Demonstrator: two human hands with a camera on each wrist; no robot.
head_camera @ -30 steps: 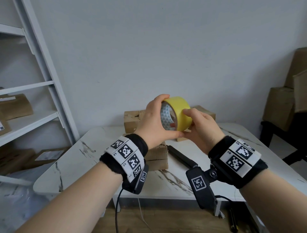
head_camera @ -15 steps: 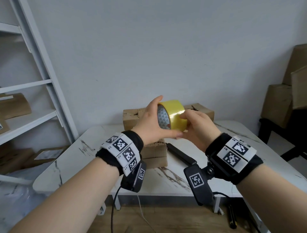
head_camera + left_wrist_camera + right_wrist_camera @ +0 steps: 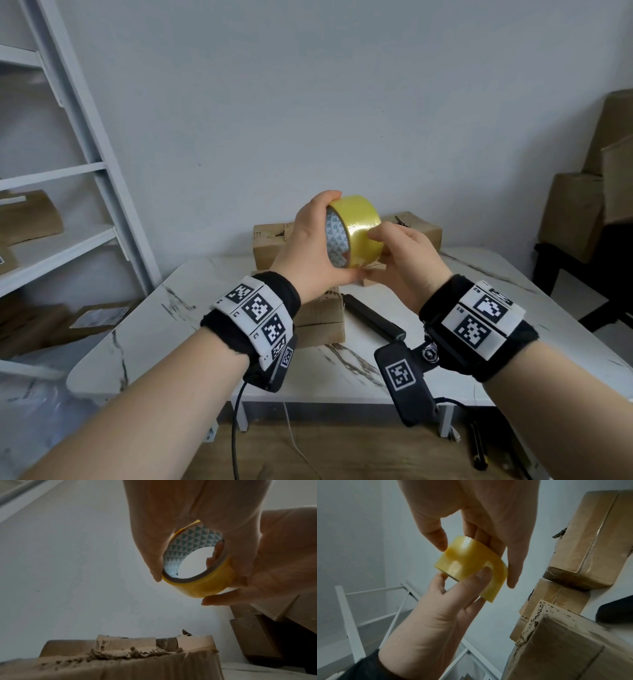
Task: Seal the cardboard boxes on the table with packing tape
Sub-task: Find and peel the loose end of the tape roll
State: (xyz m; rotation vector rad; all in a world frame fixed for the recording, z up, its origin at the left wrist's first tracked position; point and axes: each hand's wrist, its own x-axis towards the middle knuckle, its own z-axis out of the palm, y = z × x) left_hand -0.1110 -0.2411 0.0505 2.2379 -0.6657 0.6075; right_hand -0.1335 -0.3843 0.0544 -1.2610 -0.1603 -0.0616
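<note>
From the head view, the left hand (image 3: 310, 250) grasps the tape roll (image 3: 356, 233) by its rim, raised above the cardboard boxes (image 3: 322, 313) on the surface (image 3: 144, 339), while the right hand (image 3: 406, 260) pinches its outer wrap. The left wrist view shows the core clear; the right wrist view shows fingertips (image 3: 485, 573) feeling the band: best turn the roll slowly, nail searching for the loose end

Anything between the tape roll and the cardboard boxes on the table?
Nothing visible. The tape roll is held in the air by the left hand and right hand, directly above the cardboard boxes; only open air lies below it in the left wrist view.
</note>
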